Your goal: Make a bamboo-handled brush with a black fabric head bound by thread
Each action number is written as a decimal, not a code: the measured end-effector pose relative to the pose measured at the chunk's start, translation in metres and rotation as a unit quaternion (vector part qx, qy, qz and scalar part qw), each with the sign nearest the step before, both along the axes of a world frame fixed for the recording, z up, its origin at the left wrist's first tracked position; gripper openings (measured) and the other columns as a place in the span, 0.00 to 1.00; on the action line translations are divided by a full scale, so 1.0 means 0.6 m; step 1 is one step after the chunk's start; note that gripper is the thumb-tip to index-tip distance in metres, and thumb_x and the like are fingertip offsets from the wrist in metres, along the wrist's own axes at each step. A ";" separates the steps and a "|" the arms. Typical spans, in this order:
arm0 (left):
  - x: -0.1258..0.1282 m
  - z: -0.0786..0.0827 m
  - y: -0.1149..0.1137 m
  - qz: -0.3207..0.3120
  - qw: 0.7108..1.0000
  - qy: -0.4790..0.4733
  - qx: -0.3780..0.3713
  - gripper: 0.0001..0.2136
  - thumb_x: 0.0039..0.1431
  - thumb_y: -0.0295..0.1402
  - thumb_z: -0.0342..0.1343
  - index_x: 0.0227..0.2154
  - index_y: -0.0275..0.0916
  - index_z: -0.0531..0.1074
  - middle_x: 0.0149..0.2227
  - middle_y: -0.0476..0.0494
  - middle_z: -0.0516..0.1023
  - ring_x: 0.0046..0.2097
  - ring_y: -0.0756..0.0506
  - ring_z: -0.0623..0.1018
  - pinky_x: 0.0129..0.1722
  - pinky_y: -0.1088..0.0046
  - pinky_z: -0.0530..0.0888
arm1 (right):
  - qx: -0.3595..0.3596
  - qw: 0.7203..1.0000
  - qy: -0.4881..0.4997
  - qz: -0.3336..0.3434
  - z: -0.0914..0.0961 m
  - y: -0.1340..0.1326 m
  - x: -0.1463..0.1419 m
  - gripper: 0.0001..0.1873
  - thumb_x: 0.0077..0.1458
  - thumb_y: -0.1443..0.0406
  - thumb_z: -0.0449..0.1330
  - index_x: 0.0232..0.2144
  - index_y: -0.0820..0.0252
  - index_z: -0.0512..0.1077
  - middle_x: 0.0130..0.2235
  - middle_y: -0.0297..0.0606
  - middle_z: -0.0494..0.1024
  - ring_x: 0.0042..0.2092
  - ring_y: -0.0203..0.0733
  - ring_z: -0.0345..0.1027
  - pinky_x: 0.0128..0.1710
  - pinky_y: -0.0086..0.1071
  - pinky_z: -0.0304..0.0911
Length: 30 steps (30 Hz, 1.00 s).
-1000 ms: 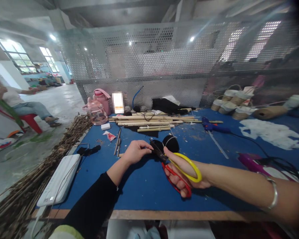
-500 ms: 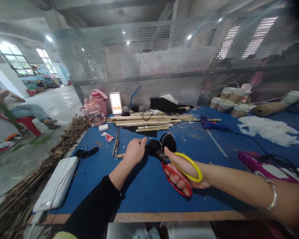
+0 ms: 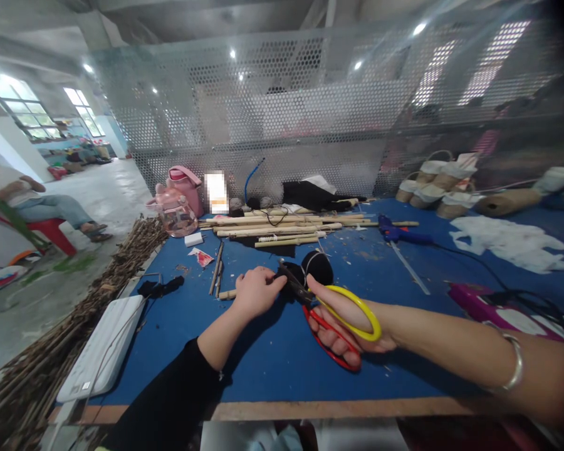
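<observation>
My right hand (image 3: pixel 345 319) grips scissors (image 3: pixel 342 322) with one yellow and one red handle loop, fingers through the loops. The dark blades point left toward my left hand (image 3: pixel 254 291). That hand is closed on a short bamboo stick (image 3: pixel 227 294) with black material at its end, pressed onto the blue table (image 3: pixel 272 357). The blade tips meet the black material right by my left fingers. A black ball wound with thread (image 3: pixel 318 267) lies just behind the blades.
Long bamboo sticks (image 3: pixel 282 228) lie across the table's back, with a pink bottle (image 3: pixel 173 213) at the left. A blue glue gun (image 3: pixel 397 233), white cloth (image 3: pixel 507 241) and twine rolls (image 3: pixel 432 188) sit right. A white box (image 3: pixel 101 347) is left. A person (image 3: pixel 23 197) sits far left.
My left hand shifted slightly on the stick, from a flatter grip to fingers curled at the blade tips. The scissors stay in my right hand, nearly unmoved. The camera view drifted a little.
</observation>
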<state>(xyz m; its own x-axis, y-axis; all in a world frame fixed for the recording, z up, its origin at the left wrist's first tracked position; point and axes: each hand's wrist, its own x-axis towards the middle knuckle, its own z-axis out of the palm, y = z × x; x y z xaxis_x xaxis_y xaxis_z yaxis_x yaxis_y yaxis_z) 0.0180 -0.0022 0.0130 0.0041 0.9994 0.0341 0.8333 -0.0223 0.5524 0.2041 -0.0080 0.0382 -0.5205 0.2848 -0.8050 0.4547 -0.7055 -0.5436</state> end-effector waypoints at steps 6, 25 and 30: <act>-0.001 -0.008 -0.008 0.013 1.000 0.007 0.005 0.15 0.56 0.42 0.48 0.26 0.40 0.75 0.37 0.41 0.74 0.40 0.42 0.71 0.38 0.67 0.63 | 0.019 1.000 0.009 -0.002 0.001 0.000 -0.003 0.43 0.34 0.28 0.33 0.22 0.59 0.59 0.16 0.28 0.54 0.16 0.29 0.46 0.12 0.24 0.49; 0.006 0.004 -0.017 -0.033 0.999 0.029 -0.011 0.14 0.59 0.39 0.46 0.28 0.41 0.75 0.36 0.43 0.72 0.41 0.42 0.70 0.38 0.68 0.62 | 0.027 0.998 -0.045 -0.034 0.005 0.003 -0.017 0.41 0.33 0.28 0.33 0.20 0.58 0.56 0.14 0.24 0.47 0.15 0.26 0.37 0.10 0.20 0.38; 0.006 0.004 -0.020 -0.061 0.998 0.021 -0.010 0.14 0.59 0.39 0.46 0.28 0.42 0.75 0.36 0.44 0.72 0.42 0.42 0.69 0.38 0.67 0.62 | 0.038 0.999 -0.010 0.002 0.021 0.001 -0.026 0.43 0.37 0.30 0.26 0.22 0.58 0.58 0.15 0.30 0.55 0.16 0.31 0.47 0.12 0.26 0.50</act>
<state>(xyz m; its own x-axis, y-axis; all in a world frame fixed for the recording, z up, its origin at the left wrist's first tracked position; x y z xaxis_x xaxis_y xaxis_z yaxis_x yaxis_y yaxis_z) 0.0213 -0.0142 0.0152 0.1260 0.9920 0.0117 0.8481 -0.1138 0.5175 0.1884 -0.0074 0.0508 -0.5062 0.3433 -0.7911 0.4693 -0.6600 -0.5867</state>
